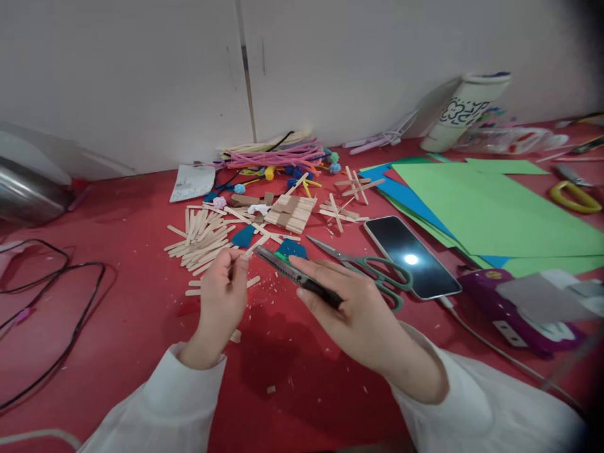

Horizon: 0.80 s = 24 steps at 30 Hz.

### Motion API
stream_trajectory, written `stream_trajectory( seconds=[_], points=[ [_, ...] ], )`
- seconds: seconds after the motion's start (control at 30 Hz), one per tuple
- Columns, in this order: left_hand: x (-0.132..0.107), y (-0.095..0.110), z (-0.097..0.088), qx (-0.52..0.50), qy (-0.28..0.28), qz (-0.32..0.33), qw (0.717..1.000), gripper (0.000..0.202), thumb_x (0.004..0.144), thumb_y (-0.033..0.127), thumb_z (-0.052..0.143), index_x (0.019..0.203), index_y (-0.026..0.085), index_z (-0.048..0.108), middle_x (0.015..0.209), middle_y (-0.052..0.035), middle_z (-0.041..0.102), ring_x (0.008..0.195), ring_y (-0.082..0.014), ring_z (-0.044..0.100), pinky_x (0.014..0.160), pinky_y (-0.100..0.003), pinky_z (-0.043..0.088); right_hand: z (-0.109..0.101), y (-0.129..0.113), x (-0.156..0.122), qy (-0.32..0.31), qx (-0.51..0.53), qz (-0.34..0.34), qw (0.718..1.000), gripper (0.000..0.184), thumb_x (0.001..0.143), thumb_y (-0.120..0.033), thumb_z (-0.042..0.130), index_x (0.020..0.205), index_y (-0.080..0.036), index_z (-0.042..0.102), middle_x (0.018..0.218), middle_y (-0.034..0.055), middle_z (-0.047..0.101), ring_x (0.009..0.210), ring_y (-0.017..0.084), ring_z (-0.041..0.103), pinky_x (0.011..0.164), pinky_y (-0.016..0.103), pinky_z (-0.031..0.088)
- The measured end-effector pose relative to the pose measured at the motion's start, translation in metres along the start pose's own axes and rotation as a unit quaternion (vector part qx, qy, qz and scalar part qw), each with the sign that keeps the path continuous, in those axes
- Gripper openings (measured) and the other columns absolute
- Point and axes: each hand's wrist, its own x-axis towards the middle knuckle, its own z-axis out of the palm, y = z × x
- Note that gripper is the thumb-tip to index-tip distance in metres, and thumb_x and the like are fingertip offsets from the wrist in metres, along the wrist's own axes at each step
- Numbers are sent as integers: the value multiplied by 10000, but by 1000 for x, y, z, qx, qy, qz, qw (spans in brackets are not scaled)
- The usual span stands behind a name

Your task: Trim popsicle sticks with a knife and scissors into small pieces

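My right hand (349,308) is closed round a black and green utility knife (297,275), its blade end pointing left and away from me. Between the thumb and fingers of my left hand (221,296) is a thin wooden craft stick (258,243), its free end by the knife's tip. I cannot tell whether blade and stick touch. Behind my left hand lies a loose pile of craft sticks (202,236). A bundle of sticks (292,214) wrapped with brown tape sits further back. Green-handled scissors (363,264) rest just beyond my right hand.
A phone (410,255) lies right of the scissors, by a purple power strip (514,308) with a white cable. Green paper sheets (500,207) and a tilted white tumbler (465,113) are at the right. Pink pipe cleaners (278,156) line the wall. A black cable (70,340) curls left.
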Motion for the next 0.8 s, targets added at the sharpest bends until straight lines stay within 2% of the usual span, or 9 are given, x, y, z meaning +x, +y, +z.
stream_trajectory(
  seconds=[0.2,0.3,0.4,0.5,0.6,0.67,0.73,0.8],
  points=[
    [4,-4,1,-80,4,-65,995,151,804,316,472,728,189,503,500,74,320,435,-84,279,428,-208,260,-3,5,11,-45,125,129,983,351,795,-208,547,1132,-145,625,900,45,717,744,160,672,647,273,563],
    [5,-5,1,-102,2,-81,991,163,807,341,477,742,192,497,507,76,314,440,-83,266,429,-206,259,0,5,9,-24,102,94,990,352,793,-198,548,1134,-149,623,961,59,709,827,170,672,708,284,558],
    [5,-5,0,-85,15,-58,995,148,810,322,472,734,195,486,517,73,323,449,-87,281,441,-210,265,4,5,4,9,45,20,999,348,796,-159,528,1130,-173,623,1016,66,694,906,170,661,768,280,547],
    [5,-5,-1,-49,8,-31,998,140,823,302,443,733,198,471,526,67,336,460,-97,309,455,-221,273,6,4,1,7,2,-18,1000,348,812,-157,505,1143,-180,610,989,67,695,880,163,666,741,267,552],
    [2,-5,0,-17,-57,-22,998,174,841,310,393,708,206,435,536,61,354,488,-109,358,487,-230,291,1,3,3,11,-27,-31,999,348,821,-173,501,1156,-177,596,994,68,694,864,159,667,739,264,549],
    [-1,-4,0,27,-138,-21,990,193,843,284,361,675,209,419,542,51,392,511,-118,402,505,-237,288,-8,3,5,6,-57,-34,998,349,823,-179,499,1160,-185,592,1010,64,695,874,161,667,762,274,543],
    [-4,-2,-1,100,-236,-13,966,203,831,249,352,648,205,429,552,37,449,521,-127,440,509,-248,271,-20,3,4,-11,-105,-34,994,350,821,-179,491,1153,-197,599,1024,61,696,900,173,665,776,288,540],
    [-9,3,-2,185,-306,21,934,201,809,227,381,627,199,459,588,14,512,537,-137,470,512,-263,256,-33,3,-3,-38,-163,-33,985,356,815,-175,480,1146,-199,606,1021,65,698,895,192,669,751,304,548]
  ],
)
